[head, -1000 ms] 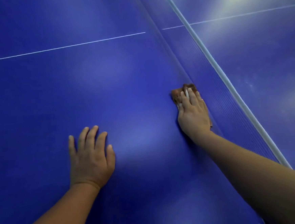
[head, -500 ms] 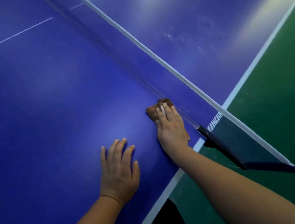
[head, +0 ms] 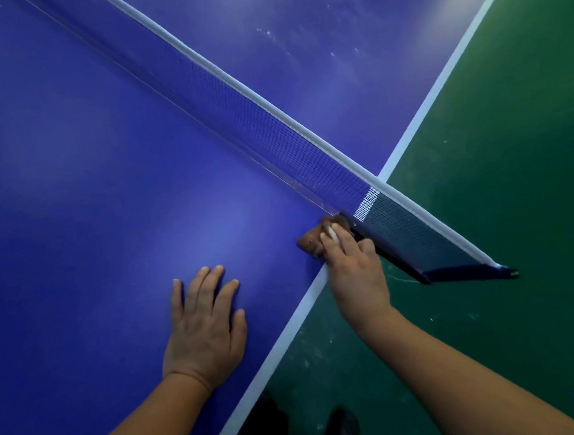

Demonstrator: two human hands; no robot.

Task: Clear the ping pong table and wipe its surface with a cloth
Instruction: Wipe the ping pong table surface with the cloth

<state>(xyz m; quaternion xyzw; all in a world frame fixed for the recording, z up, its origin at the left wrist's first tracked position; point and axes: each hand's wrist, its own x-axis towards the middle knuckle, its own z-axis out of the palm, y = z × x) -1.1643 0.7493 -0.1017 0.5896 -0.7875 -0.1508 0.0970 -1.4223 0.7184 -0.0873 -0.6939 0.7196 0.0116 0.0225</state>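
The blue ping pong table (head: 97,184) fills the left and top of the head view. My right hand (head: 353,267) presses a small brown cloth (head: 311,240) onto the table right at its white side edge, against the foot of the net. Most of the cloth is hidden under my fingers. My left hand (head: 203,323) lies flat on the blue surface to the left, palm down, fingers spread, holding nothing.
The net (head: 272,132) with its white top band runs diagonally from upper left to the black post clamp (head: 416,262) overhanging the side. White specks (head: 299,41) mark the far half. Green floor (head: 498,166) lies to the right, with dark shoes (head: 340,429) below.
My right hand has slid the cloth along the net base to the table's side edge. The view has swung right, bringing in the net post and floor. My left hand stays flat.
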